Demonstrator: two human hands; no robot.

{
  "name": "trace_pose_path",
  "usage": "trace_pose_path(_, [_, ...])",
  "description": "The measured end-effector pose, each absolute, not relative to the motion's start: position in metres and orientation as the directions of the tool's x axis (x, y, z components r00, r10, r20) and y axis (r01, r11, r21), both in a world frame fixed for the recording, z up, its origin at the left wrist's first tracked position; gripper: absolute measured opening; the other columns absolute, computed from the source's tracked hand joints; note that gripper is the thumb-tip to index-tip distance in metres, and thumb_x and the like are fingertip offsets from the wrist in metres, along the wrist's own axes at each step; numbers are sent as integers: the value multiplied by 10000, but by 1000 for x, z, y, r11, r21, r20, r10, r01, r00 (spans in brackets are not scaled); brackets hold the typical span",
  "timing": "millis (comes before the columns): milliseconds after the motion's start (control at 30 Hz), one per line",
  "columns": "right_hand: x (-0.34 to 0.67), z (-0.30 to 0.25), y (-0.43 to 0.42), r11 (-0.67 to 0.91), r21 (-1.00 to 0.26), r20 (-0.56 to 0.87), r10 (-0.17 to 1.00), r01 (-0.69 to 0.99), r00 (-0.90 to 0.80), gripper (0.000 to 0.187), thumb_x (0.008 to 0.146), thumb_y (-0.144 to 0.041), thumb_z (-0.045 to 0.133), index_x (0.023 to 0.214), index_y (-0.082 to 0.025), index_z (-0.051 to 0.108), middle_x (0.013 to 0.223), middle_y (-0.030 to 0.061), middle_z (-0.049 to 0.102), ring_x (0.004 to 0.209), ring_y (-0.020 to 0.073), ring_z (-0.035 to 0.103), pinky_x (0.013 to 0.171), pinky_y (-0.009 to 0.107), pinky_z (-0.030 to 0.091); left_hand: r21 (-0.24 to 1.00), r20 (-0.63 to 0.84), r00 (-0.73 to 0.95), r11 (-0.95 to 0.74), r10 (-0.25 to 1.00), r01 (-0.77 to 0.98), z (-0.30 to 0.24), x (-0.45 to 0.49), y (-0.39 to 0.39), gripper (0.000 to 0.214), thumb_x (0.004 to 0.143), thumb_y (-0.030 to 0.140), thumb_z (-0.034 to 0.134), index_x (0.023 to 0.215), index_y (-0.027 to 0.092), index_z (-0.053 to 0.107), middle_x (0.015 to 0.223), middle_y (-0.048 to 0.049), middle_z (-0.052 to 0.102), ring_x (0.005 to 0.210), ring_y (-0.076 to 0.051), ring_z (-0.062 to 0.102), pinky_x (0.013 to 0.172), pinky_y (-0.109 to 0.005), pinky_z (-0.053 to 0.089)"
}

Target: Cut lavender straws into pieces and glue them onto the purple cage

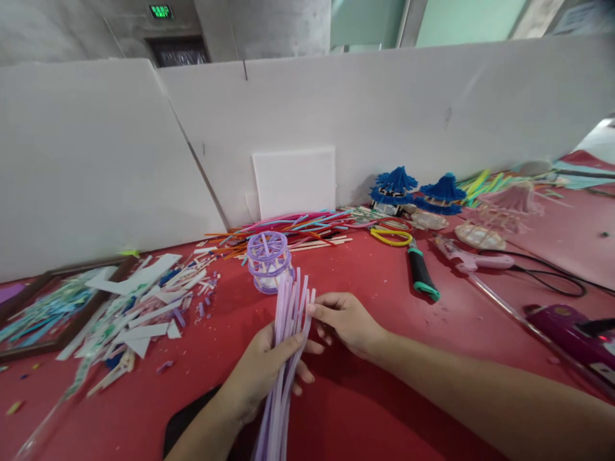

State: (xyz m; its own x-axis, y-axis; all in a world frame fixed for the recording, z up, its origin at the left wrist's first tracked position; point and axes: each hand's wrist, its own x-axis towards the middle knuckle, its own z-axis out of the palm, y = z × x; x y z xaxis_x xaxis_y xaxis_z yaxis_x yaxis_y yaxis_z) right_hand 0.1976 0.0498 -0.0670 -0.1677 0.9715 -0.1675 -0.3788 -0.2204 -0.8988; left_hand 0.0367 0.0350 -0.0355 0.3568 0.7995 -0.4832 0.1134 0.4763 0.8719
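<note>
Red table (360, 272) backed by white partition panels (384, 115); beyond, grey concrete wall (273, 29), lit green exit sign (160, 11) above dark doorway (179, 52).

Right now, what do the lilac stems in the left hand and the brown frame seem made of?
Lilac stems: perhaps fuzzy chenille or soft foam, matte; they bend gently and show no shine. Brown frame: likely wood or wood-look plastic, judging by its dark brown, squared bars; finish unclear.
</note>
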Motion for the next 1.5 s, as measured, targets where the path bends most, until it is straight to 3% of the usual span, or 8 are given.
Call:
trace_pose_path(433, [194, -65, 43, -384, -760, -188, 902, -525, -388, 359, 621, -404, 791, 698, -168, 531, 494, -51, 557, 385, 78, 516, 395, 194, 347, 886, -431, 440, 462, 788, 40, -35, 39, 33, 338, 740, 406, 685, 927, 134, 611, 891, -92, 709, 473, -101, 625, 420, -209, 508])
trace_pose_path(600, [191, -67, 37, -361, -764, -179, 915, -535, -363, 393, 599, -392, 830, 746, -166, 545, 509, -60, 571, 402, 69, 516, 409, 190, 328, 886, -437, 446, 460, 781, 62, -37, 38, 32, 363, 745, 435, 679, 925, 125, 620, 843, -90, 708, 461, -94, 609, 414, -202, 493])
trace_pose_path(800, [192, -65, 37, -408, -758, -252, 903, -509, -348, 337, 694, -427, 751, 694, -156, 551, 424, -69, 498, 365, 64, 468, 358, 174, 249, 871, -474, 405, 483, 782, 87, -37, 40, 30, 393, 743, 459, 672, 955, 142, 577, 810, -75, 708, 453, -116, 621, 407, -222, 501])
trace_pose_path(967, [193, -64, 41, -411, -723, -281, 909, -555, -307, 366, 679, -464, 733, 752, -179, 516, 639, -32, 617, 417, 47, 473, 369, 167, 294, 855, -506, 265, 517, 821, 32, -34, 43, 31, 229, 829, 361, 568, 960, 175, 541, 550, 18, 633, 387, -130, 589, 378, -212, 461])
trace_pose_path(1100, [192, -66, 38, -388, -751, -254, 917, -535, -309, 382, 657, -447, 772, 762, -186, 514, 540, -68, 564, 364, 41, 425, 332, 156, 269, 881, -444, 358, 473, 822, 6, -32, 44, 30, 202, 787, 338, 611, 867, 159, 563, 696, -38, 694, 429, -128, 607, 435, -244, 500])
trace_pose_path(1233, [190, -67, 35, -381, -768, -253, 919, -515, -302, 366, 647, -401, 785, 782, -187, 521, 499, -87, 559, 300, 32, 364, 316, 173, 296, 879, -451, 465, 469, 762, 84, -33, 43, 28, 283, 791, 386, 608, 930, 141, 584, 815, -80, 704, 490, -138, 630, 474, -266, 521])
trace_pose_path(1367, [189, -67, 36, -394, -764, -283, 917, -511, -283, 296, 673, -374, 732, 703, -178, 512, 445, -66, 529, 336, 66, 444, 325, 177, 277, 882, -461, 426, 455, 778, 123, -36, 42, 28, 304, 799, 426, 590, 929, 152, 600, 815, -69, 688, 538, -142, 614, 450, -253, 497])
trace_pose_path(1500, [190, -64, 37, -412, -726, -305, 910, -551, -280, 304, 690, -445, 655, 726, -203, 474, 556, -57, 561, 411, 70, 464, 340, 172, 259, 936, -353, 293, 331, 889, 122, -43, 41, 30, 310, 775, 461, 623, 765, 152, 603, 559, 31, 541, 481, -90, 507, 476, -204, 447])
